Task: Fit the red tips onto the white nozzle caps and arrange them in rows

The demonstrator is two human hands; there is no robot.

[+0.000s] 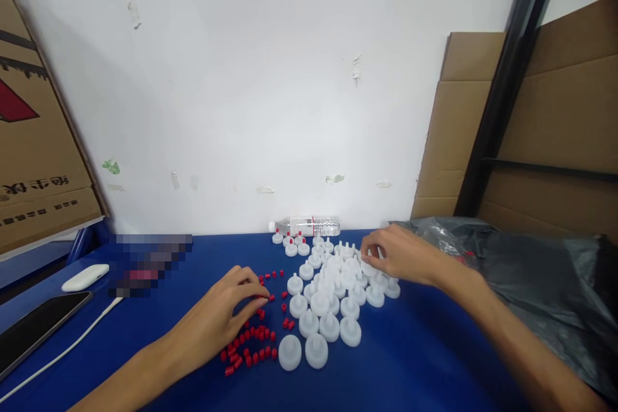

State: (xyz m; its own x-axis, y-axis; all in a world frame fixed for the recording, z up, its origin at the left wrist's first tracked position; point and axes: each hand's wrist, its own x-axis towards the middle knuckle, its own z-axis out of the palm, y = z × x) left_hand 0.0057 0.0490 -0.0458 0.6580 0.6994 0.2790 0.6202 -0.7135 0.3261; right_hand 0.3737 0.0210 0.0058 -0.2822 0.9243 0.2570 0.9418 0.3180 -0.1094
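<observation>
Left hand (pixel 226 306) nearly pinched at small red caps (pixel 248 335), right hand (pixel 400 255) half-curled over white nozzle lids (pixel 329 328), both holds unclear, left cardboard box (pixel 43 151) with dark Chinese characters (pixel 35 185), unreadable

You have bright, even light on the wall (pixel 270 77) beyond your hands, with a soft grey shadow toward its far left. Between your left hand (pixel 229 302) and right hand (pixel 400 254), the white caps (pixel 333 290) look washed out, their edges merging. A blocky pixelated patch (pixel 149 267) sits left of your left hand. Right of your right hand, wide-angle distortion tilts the dark post (pixel 506 77).
</observation>
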